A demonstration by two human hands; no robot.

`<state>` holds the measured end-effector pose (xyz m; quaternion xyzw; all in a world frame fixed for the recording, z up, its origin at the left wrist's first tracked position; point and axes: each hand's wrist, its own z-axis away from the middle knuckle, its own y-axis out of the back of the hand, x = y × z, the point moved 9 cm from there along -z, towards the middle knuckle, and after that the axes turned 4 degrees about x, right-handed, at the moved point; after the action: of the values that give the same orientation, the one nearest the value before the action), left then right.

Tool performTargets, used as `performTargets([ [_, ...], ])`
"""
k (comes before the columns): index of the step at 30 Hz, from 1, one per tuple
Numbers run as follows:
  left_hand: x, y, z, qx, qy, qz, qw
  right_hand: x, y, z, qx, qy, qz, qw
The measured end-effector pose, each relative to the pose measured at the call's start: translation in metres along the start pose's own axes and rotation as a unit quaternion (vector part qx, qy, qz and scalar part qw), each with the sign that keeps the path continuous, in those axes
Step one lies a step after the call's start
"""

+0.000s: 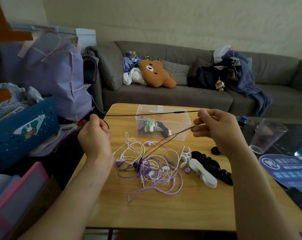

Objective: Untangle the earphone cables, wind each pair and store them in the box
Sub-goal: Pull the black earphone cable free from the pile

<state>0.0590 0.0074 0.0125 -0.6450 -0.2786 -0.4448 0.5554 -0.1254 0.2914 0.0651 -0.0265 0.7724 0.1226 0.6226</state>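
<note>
Black cable (146, 114) stretched level, left to right, above the counter (164, 210) and box (180, 118), left hand (95, 134) fisted round one end, right hand (214, 128) raised, fingers (197, 121) pinching it, two strands slanting down into the tangle (150, 168)

Bare table (164, 210) at lower centre is passable; cable tangle (146, 168) fills mid-frame, clear box (179, 134) behind it, black and white holders (207, 168) block centre-right, cup (266, 135) far right.

Box (161, 124) at the table's (172, 210) far edge, cable tangle (149, 168) before it, sofa (181, 96) behind.
</note>
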Motion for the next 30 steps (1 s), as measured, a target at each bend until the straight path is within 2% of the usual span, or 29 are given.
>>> performTargets([
  [3, 0.002, -0.004, 0.004, -0.012, -0.015, -0.011, 1.000, -0.006, 0.002, 0.002, 0.022, 0.016, -0.086, 0.996],
  [6, -0.002, -0.007, 0.006, -0.022, -0.003, -0.032, 0.999, -0.024, -0.019, 0.009, -0.064, 0.010, -0.284, 0.957],
  [8, -0.005, -0.007, 0.006, -0.026, 0.008, -0.048, 0.998, -0.040, -0.021, 0.011, -0.078, 0.069, -0.308, 0.946],
  [12, -0.004, -0.010, 0.009, -0.042, -0.002, -0.073, 0.996, -0.058, -0.013, 0.015, 0.010, 0.214, -0.118, 0.970],
  [16, -0.004, -0.017, 0.017, -0.078, 0.000, -0.087, 0.993, -0.064, 0.002, 0.017, 0.108, 0.267, -0.040, 0.957],
  [20, -0.006, -0.021, 0.019, -0.102, -0.004, -0.098, 0.990, -0.058, 0.022, 0.017, 0.183, 0.251, -0.066, 0.948],
  [22, -0.009, -0.026, 0.020, -0.132, -0.002, -0.125, 0.983, -0.058, 0.029, 0.019, 0.204, 0.246, -0.031, 0.947],
  [25, -0.018, -0.039, 0.028, -0.213, -0.004, -0.198, 0.957, -0.054, 0.032, 0.015, 0.209, 0.223, 0.126, 0.944],
  [27, -0.023, -0.049, 0.039, -0.275, 0.007, -0.230, 0.934, -0.043, 0.030, 0.009, 0.198, 0.175, 0.246, 0.933],
  [30, -0.032, -0.058, 0.057, -0.326, 0.114, -0.146, 0.927, -0.013, 0.031, -0.001, 0.159, 0.073, 0.346, 0.922],
])
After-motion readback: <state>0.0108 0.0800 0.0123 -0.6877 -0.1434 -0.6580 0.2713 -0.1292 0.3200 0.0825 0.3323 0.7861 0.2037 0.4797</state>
